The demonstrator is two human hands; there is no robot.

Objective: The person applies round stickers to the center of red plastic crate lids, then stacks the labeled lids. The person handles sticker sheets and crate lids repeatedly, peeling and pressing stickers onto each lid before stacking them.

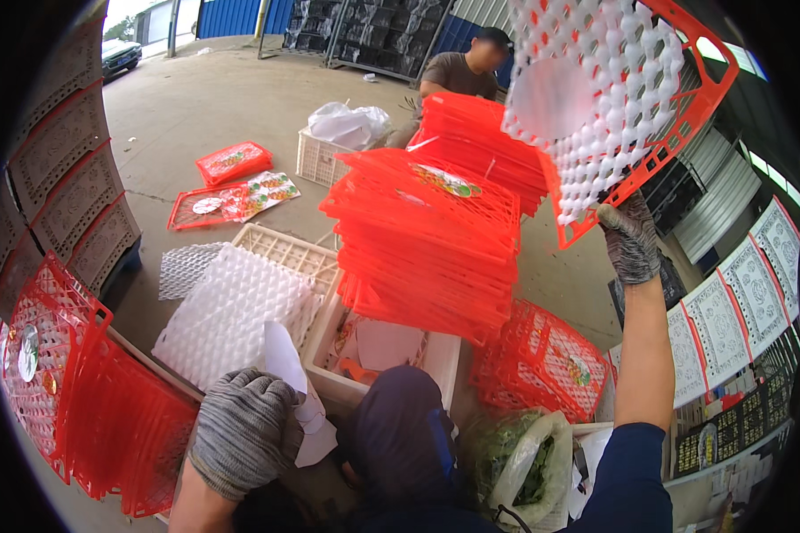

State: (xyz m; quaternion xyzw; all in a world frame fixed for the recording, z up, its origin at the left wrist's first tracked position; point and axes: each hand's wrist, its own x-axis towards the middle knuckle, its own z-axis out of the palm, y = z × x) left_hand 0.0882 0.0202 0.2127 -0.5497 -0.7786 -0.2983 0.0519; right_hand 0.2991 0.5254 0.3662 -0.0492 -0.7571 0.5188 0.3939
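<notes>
In my gloved left hand (pixel 247 430) are some white paper pieces (pixel 283 356), curled and sticking out past the fingers. My gloved right hand (pixel 630 240), raised at the upper right, grips the lower edge of a red plastic lattice lid (pixel 713 100). White foam netting (pixel 613 100) covers much of the lid's near face, and a pale round label (pixel 552 98) shows on it. Left of the raised lid stands a tall stack of red lids (pixel 427 253), the top one bearing a round coloured label (pixel 447 181). White foam net sheets (pixel 233 313) lie in a pile beyond my left hand.
Another red stack (pixel 480 150) rises behind, with a seated person (pixel 467 73) beyond it. More red lids stand at left (pixel 127 420) and lean at right (pixel 540 360). A plastic bag of greens (pixel 530 460) sits lower right. Label sheets (pixel 270 193) lie on the floor.
</notes>
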